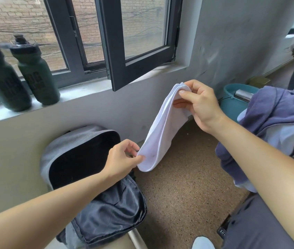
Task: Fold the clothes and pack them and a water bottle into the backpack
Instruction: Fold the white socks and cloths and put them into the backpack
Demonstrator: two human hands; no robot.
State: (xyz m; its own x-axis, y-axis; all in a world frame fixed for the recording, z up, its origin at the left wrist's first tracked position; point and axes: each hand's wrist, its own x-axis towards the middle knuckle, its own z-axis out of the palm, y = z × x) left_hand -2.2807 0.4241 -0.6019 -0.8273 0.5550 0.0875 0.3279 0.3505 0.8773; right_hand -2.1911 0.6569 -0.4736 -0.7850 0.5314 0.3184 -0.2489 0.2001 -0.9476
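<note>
Head view: thumb and fingers of the right hand (200, 105) pinch the top end of the white socks (162, 133). The left hand (123, 157) pinches the toe end. The socks stretch between both hands, up in the air. The open backpack (67, 141) sits under the left hand. Two green water bottles (38, 72) stand on the windowsill (81, 90).

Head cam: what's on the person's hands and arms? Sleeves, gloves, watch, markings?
Left hand and right hand are both bare, with no gloves, rings, watch or wristbands. No sleeve shows on either arm up to the frame edge. No markings, tape or cables are visible. The nails that show look short and unpainted.
</note>
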